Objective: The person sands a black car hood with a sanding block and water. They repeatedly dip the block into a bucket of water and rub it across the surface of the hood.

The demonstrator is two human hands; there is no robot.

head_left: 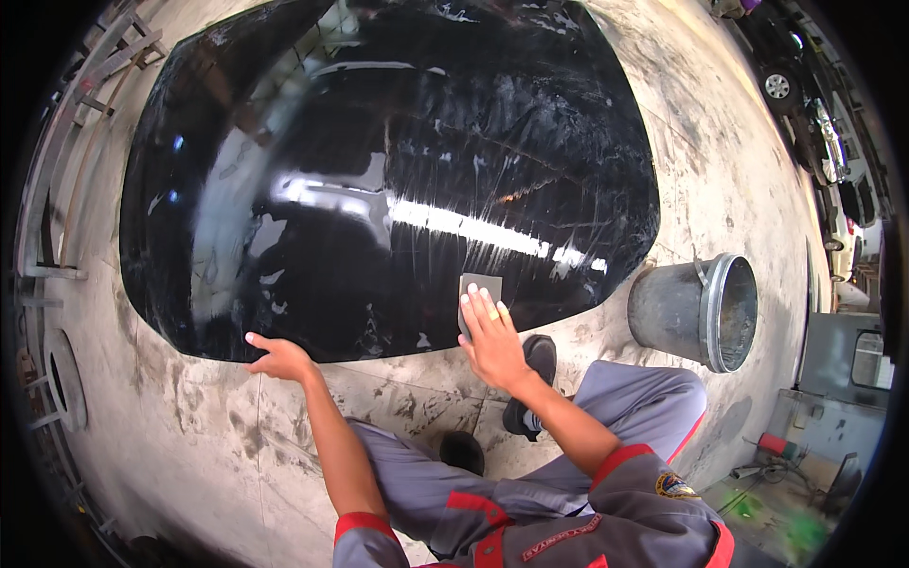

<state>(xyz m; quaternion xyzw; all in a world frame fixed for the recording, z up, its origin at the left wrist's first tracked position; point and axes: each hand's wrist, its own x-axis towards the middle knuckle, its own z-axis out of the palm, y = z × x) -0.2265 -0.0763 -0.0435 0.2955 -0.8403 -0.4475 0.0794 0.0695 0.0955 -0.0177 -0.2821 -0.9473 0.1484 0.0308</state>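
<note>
A glossy black car hood (331,275) lies before me, streaked with water and whitish smears, mostly on its right half. Under the flat fingers of my right hand (497,346) is a grey rectangular sanding sheet (485,283), pressed to the hood near its front edge. The thumb lies along the sheet's left side. My left hand (281,359) holds the hood's near edge, further left. One digit rests over the rim, while the other fingers are partly hidden at the edge.
A dark bucket (668,308) stands on the stained concrete floor (227,431) right of the hood. At the far left are a metal rack (57,175) and a tyre (64,379). Parked cars (805,123) line the far right. My shoes (542,360) are close to the hood's near edge.
</note>
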